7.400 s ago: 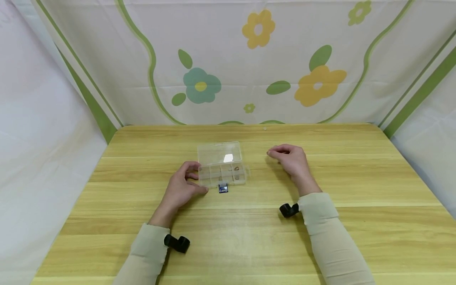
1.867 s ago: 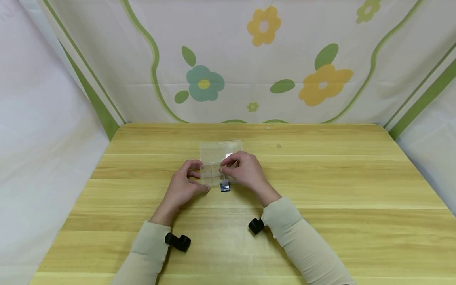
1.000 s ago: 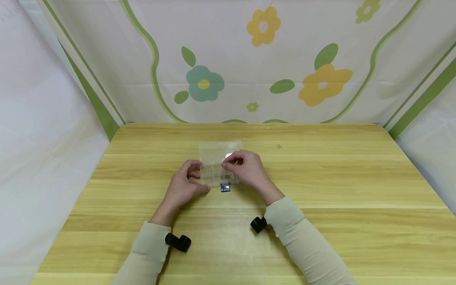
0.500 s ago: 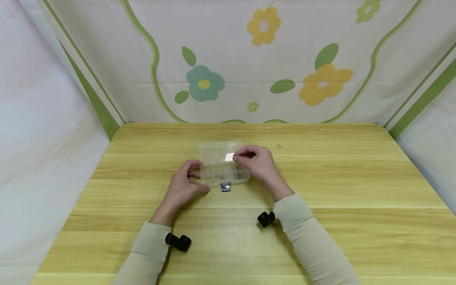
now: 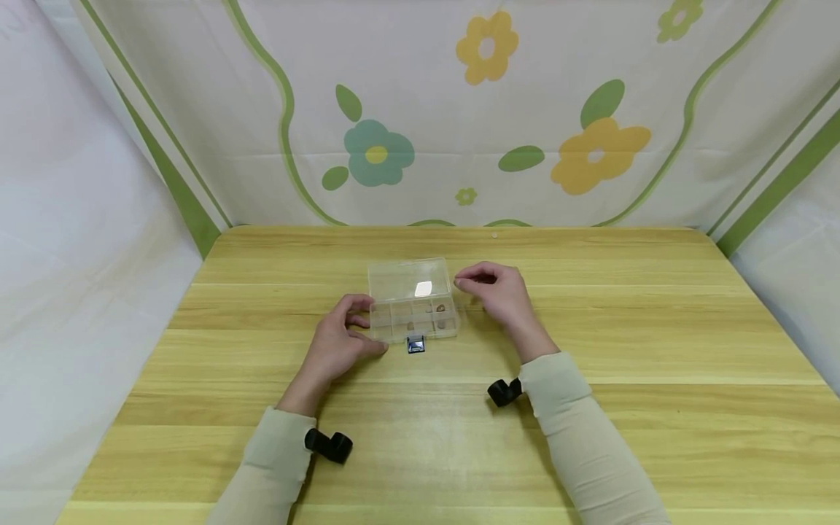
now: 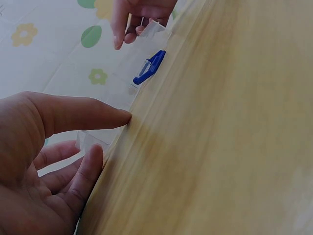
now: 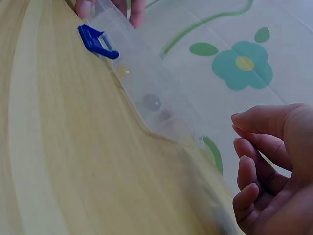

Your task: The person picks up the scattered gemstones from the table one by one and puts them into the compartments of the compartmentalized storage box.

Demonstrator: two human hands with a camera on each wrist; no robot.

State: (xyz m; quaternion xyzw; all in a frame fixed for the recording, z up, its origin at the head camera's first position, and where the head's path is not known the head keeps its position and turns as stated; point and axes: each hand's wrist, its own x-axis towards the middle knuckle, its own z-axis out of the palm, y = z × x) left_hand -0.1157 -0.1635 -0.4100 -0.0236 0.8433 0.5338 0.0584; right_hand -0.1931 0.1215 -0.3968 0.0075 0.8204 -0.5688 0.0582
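Observation:
A clear plastic compartment box (image 5: 380, 333) lies on the table with its lid (image 5: 394, 281) laid back and its blue latch (image 5: 416, 344) at the front. My left hand (image 5: 335, 343) steadies its left end, a digit at the front corner and fingers at the back. Small bead-like pieces sit in the compartments, such as a brown one (image 5: 440, 309) and a grey one (image 7: 152, 102). Right of the lid, apart from the box, hovers my right hand (image 5: 499, 288), thumb and index tips together and the other fingers curled. I cannot tell whether something tiny is between those tips.
A small pale round piece (image 5: 495, 235) lies at the far edge of the wooden table (image 5: 420, 437). A flowered cloth (image 5: 262, 168) hangs behind the table and white cloth walls flank it. Dark wrist cameras sit on both sleeves.
My right hand has risen from over the box's middle compartments and drawn off to the right, uncovering them. It now covers where a small round piece lay. The left hand stays put.

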